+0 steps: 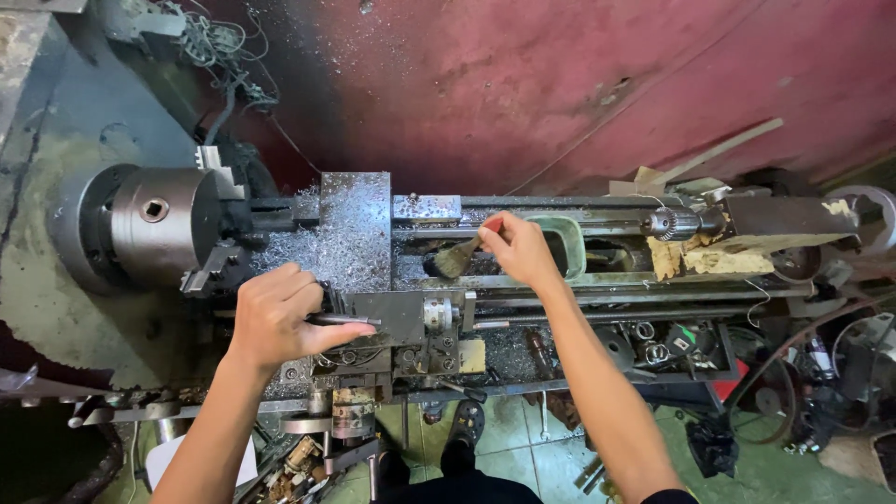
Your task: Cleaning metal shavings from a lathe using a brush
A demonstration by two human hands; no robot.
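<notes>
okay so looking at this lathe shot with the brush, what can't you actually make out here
Only the head view is available.
- Lever under the left hand: the fingers cover its grip end.
- Brush handle: mostly hidden inside the right hand.
- Carriage surface: buried under metal chips.
- Chuck jaws: in shadow, so whether they hold anything is unclear.
- Tailstock far end: hidden behind foam scraps and clutter.
- Parts in the tray: too small to identify.
</notes>
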